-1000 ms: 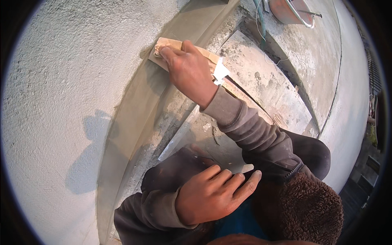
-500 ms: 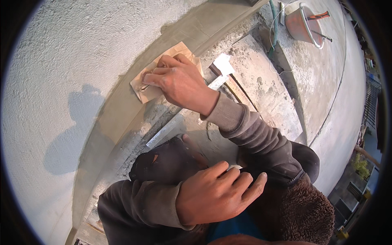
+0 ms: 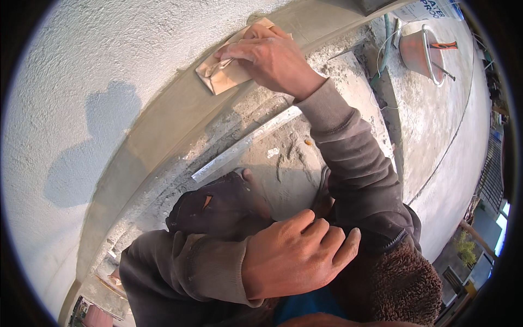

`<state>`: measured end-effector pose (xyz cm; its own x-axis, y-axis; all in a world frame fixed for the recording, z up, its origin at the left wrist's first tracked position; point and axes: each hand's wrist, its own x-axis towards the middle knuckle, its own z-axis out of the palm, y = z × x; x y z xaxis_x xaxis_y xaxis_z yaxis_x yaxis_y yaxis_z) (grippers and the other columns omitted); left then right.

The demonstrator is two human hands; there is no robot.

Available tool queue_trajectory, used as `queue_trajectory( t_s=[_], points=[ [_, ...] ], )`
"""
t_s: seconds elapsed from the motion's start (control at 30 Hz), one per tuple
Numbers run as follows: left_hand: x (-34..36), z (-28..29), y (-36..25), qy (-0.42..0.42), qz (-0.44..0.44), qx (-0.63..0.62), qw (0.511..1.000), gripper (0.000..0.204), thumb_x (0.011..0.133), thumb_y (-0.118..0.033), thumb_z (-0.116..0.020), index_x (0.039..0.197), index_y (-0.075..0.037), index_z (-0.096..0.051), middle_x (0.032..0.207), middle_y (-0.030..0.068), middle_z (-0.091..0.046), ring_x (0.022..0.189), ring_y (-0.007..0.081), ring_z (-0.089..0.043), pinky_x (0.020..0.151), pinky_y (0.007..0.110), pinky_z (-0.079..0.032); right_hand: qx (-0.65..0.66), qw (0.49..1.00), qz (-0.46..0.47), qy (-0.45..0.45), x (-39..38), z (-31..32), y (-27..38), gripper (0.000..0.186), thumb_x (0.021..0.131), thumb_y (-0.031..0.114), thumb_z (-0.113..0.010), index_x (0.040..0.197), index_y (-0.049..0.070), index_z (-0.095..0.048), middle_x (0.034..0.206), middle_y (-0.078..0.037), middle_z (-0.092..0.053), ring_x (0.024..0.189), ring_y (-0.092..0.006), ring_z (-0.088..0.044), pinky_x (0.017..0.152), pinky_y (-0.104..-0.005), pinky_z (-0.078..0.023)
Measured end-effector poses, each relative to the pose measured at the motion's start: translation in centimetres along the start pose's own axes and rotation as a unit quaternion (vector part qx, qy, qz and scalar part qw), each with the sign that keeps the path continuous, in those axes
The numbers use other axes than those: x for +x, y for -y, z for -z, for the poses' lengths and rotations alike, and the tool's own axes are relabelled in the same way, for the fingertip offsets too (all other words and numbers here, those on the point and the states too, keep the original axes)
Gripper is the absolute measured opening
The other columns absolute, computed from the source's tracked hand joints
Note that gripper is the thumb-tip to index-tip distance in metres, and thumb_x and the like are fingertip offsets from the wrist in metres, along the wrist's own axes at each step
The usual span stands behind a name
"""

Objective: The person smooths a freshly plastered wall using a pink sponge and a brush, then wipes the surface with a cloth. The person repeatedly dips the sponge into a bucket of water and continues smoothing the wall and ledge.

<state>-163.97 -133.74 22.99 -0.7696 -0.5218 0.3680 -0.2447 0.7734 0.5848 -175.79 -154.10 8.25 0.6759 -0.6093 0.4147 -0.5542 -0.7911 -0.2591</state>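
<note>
My right hand is closed on a folded, creased piece of tan paper, pressed against the smooth cement band along the foot of a rough white wall. My left hand hangs low near my knee, fingers loosely bent and slightly apart, with nothing visible in it; its fingertips are partly hidden. A long pale metal straightedge lies on the rough floor below the band.
An orange-pink bucket with a tool handle and a rod stands at upper right beside a green hose. A printed bag lies behind it. Rubble and a gap run along the slab. Railings and a plant show at the far right rim.
My right hand has moved with the paper along the band, first down-left, then up-right. The view has shifted, bringing the printed bag into sight. My left hand stays low.
</note>
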Motion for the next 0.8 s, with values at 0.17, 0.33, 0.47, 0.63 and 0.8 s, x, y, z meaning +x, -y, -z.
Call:
queue_trajectory(
  t_s=[0.17,0.33,0.47,0.63,0.8],
  points=[
    [-1.3,1.3,-1.0,-0.004,0.025,0.014,1.0,0.027,0.089,-0.012,-0.067,0.114,-0.006,-0.075,0.067,-0.0029,-0.043,0.057,0.0092,-0.044,0.054,0.025,-0.037,-0.027,1.0,-0.013,0.0,-1.3,3.5,-8.5,0.027,0.088,0.011,-0.071,0.11,0.026,-0.077,0.1,0.004,-0.076,0.098,-0.0195,-0.065,0.085,-0.0374,-0.052],
    [-0.8,-0.7,-0.7,-0.016,0.013,0.023,1.0,0.028,0.09,-0.013,-0.067,0.116,-0.006,-0.074,0.067,-0.0034,-0.044,0.057,0.0085,-0.045,0.054,0.025,-0.036,0.077,0.997,0.021,-0.002,0.9,-1.8,4.1,0.025,0.093,0.011,-0.068,0.115,0.02,-0.075,0.11,0.004,-0.077,0.094,-0.0209,-0.062,0.091,-0.0362,-0.052],
    [-1.4,0.8,-1.2,0.009,0.029,0.027,0.999,0.029,0.09,-0.012,-0.065,0.117,-0.006,-0.073,0.068,-0.0032,-0.045,0.058,0.0083,-0.046,0.054,0.025,-0.036,-0.039,0.999,-0.006,-0.009,-0.9,4.2,-6.6,0.023,0.094,0.009,-0.064,0.114,0.014,-0.074,0.107,-0.002,-0.075,0.088,-0.0245,-0.063,0.083,-0.0376,-0.051],
    [-1.8,1.2,-2.2,-0.002,0.03,0.038,0.999,0.028,0.091,-0.013,-0.065,0.117,-0.006,-0.073,0.068,-0.0029,-0.046,0.058,0.0084,-0.046,0.055,0.025,-0.036,-0.04,0.998,-0.048,-0.019,-2.7,3.9,-10.0,0.029,0.09,0.016,-0.07,0.114,0.031,-0.076,0.1,0.005,-0.075,0.107,-0.0176,-0.063,0.092,-0.0394,-0.043],
    [-0.5,-0.3,-1.7,0.008,0.006,0.025,1.0,0.028,0.091,-0.013,-0.065,0.117,-0.007,-0.074,0.07,-0.0028,-0.047,0.058,0.0089,-0.045,0.055,0.025,-0.037,0.066,0.997,0.023,-0.011,0.9,-4.6,9.5,0.018,0.088,0.023,-0.075,0.104,0.031,-0.078,0.096,0.011,-0.074,0.095,-0.0136,-0.06,0.084,-0.032,-0.043]
  ],
)
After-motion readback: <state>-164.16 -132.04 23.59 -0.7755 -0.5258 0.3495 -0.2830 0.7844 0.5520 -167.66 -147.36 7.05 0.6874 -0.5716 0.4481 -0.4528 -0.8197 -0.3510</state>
